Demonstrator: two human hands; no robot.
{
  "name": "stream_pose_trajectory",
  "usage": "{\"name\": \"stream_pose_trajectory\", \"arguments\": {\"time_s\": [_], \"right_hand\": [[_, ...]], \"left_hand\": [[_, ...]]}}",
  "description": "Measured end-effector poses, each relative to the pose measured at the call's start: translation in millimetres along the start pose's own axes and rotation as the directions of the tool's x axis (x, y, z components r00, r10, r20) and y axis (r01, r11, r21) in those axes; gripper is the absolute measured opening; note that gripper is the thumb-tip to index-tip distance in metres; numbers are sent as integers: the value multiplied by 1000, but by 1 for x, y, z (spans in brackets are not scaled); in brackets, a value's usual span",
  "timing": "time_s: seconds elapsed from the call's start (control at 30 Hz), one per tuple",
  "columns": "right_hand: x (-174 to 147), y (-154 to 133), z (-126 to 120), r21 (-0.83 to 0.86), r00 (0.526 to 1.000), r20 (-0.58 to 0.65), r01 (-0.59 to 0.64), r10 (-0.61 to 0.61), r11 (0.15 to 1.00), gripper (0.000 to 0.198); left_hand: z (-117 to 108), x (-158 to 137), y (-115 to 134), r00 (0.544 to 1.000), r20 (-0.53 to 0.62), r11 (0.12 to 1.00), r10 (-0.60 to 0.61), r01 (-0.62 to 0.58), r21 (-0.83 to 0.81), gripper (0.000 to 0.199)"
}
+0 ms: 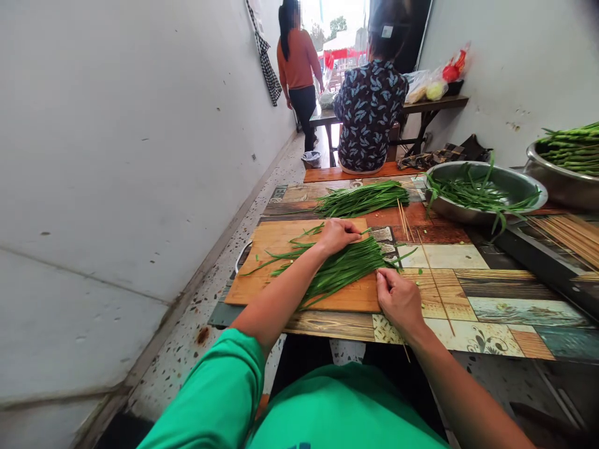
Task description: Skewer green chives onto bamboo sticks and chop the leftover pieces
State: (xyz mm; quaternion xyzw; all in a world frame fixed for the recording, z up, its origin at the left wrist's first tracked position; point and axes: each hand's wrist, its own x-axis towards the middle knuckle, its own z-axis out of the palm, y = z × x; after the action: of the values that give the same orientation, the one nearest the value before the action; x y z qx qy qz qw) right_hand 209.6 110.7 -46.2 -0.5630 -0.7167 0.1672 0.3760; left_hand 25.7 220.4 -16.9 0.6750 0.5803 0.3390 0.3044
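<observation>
A flat row of green garlic chives (349, 268) lies across the wooden cutting board (266, 240), with the cut ends toward the right. My left hand (337, 237) is closed at the far side of the row, its fingertips pinching chives near the ends. At the near right corner of the board, my right hand (399, 299) is closed around a thin bamboo skewer (406, 353), whose end sticks out below the hand. The skewer's tip is hard to see against the near edge of the chives. Loose chive blades lie on the board's left part.
Behind the board lies another chive bundle (365, 198), with loose skewers (430, 268) to its right. A metal bowl (486, 215) holds chive scraps; a second bowl (561, 181) holds green stalks. A large knife (543, 265) lies at right. Two people are ahead, one seated (372, 115).
</observation>
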Motion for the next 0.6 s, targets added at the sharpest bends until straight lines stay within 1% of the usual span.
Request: {"name": "stream_pose_trajectory", "arguments": {"time_s": [0.17,0.23,0.3,0.37,0.43,0.47,0.53,0.6], "right_hand": [[0,3,1,-11,1000,-5,18,-18,1000,36],[-1,4,2,-19,1000,-14,25,-26,999,36],[-2,6,3,-32,999,-31,36,-37,999,36],[-2,8,4,-48,997,-45,55,-58,997,36],[-2,9,5,-58,996,-52,74,-77,996,36],[-1,9,5,-60,995,-52,81,-85,995,36],[-1,10,6,-65,993,-60,100,-104,993,35],[-1,10,7,-78,987,-83,130,-136,988,36]], "left_hand": [[-2,-1,3,998,33,996,45,-47,72,11],[-4,-2,4,994,68,989,87,-94,110,10],[-7,-3,5,977,147,975,155,-176,139,10],[-12,-2,5,949,240,958,204,-244,150,13],[-19,-2,6,925,315,951,213,-270,150,18],[-22,-2,6,921,329,952,208,-268,147,20],[-27,-4,7,937,298,962,184,-234,142,22],[-29,-7,9,957,242,972,157,-193,132,30]]}}
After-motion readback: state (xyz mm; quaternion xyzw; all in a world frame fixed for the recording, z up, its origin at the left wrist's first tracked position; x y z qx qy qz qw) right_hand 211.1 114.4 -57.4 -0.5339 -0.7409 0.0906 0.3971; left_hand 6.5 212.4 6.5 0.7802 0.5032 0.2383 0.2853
